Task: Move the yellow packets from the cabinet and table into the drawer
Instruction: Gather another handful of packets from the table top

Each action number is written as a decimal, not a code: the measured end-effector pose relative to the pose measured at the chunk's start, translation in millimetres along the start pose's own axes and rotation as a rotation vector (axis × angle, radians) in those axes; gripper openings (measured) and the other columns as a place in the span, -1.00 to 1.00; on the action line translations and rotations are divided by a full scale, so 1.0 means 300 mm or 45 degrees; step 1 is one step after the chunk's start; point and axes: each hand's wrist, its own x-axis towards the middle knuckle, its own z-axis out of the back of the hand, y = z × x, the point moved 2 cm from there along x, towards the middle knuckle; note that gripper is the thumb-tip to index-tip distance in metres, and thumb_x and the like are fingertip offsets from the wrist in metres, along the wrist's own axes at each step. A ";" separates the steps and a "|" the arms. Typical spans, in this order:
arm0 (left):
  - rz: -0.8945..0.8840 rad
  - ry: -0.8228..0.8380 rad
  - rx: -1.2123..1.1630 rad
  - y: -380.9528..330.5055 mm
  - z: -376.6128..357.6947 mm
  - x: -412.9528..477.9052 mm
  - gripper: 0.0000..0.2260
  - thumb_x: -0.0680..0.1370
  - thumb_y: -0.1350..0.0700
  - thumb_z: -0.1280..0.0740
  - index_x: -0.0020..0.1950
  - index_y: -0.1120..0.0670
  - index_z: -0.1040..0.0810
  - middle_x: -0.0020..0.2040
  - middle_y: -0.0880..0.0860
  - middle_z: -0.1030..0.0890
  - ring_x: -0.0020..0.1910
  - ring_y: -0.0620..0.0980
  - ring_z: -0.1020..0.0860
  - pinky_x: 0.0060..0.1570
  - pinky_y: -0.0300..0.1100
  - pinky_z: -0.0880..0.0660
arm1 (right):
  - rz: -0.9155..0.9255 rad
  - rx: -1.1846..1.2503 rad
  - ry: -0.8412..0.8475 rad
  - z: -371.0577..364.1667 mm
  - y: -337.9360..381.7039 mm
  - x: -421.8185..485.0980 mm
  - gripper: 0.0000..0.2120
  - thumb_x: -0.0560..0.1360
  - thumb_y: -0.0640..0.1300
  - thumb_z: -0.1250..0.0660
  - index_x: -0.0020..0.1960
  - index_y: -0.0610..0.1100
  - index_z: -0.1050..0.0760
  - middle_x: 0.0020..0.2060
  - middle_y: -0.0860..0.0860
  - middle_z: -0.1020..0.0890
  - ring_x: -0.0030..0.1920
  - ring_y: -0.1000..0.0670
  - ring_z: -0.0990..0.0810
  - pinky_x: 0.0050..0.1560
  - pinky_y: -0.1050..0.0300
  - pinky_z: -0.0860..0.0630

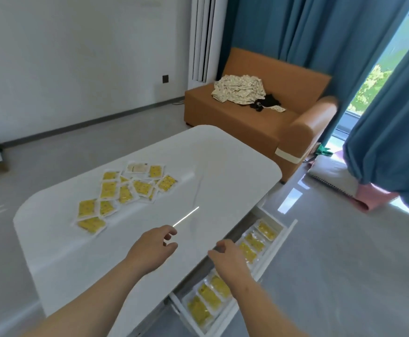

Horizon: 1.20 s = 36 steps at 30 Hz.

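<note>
Yellow packets [252,246] (partly hand-hidden)

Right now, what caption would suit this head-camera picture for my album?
Empty hands hover between yellow packets on the white table and the half-filled open drawer.

Yellow packets [125,190] lie spread on the white counter [222,171]. More sit in a row in the open drawer [275,242]. The left hand [153,249] and right hand [230,260] hang empty, fingers [170,231] loose.
</note>
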 end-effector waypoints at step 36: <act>-0.013 0.261 0.400 1.060 0.818 0.978 -0.69 0.58 0.05 -0.21 0.33 -0.02 -0.39 0.38 -0.04 -0.30 0.29 -0.03 -0.38 0.16 -0.16 -0.42 | -0.397 -0.064 0.001 -1.206 0.662 0.715 -0.53 0.54 -0.08 -0.20 0.44 -0.07 -0.24 0.39 -0.07 -0.34 0.24 -0.06 -0.46 0.17 0.08 -0.44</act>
